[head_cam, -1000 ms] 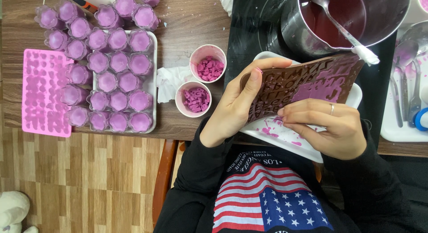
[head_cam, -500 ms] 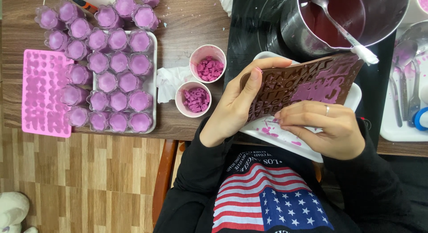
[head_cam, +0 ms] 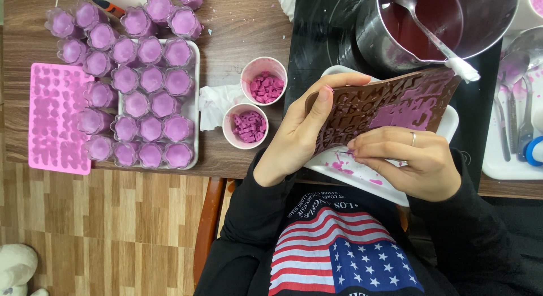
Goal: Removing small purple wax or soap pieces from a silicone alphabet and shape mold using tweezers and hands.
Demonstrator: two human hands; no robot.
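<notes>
Centre frame: left hand [head_cam: 294,134] grips the end of a brown letter mould [head_cam: 384,106], fingers wrapped. Right hand [head_cam: 413,163] pinches its lower edge above white tray [head_cam: 362,174].

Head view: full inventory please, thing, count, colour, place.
Brown silicone letter mould: one, part filled purple, held tilted over white tray.
Steel pot: one, dark red liquid, spoon inside, top right.
Small paper cups: two, holding pink-purple pieces, table centre.
Flower-shaped purple-filled cups: many, on and around a white tray, left.
Pink silicone mould: one, flat, far left.
Metal spoons: a few, right edge.
Left hand: grips the mould's left end.
Right hand: fingertips at the mould's lower edge, apparently pinching a thin tool.
</notes>
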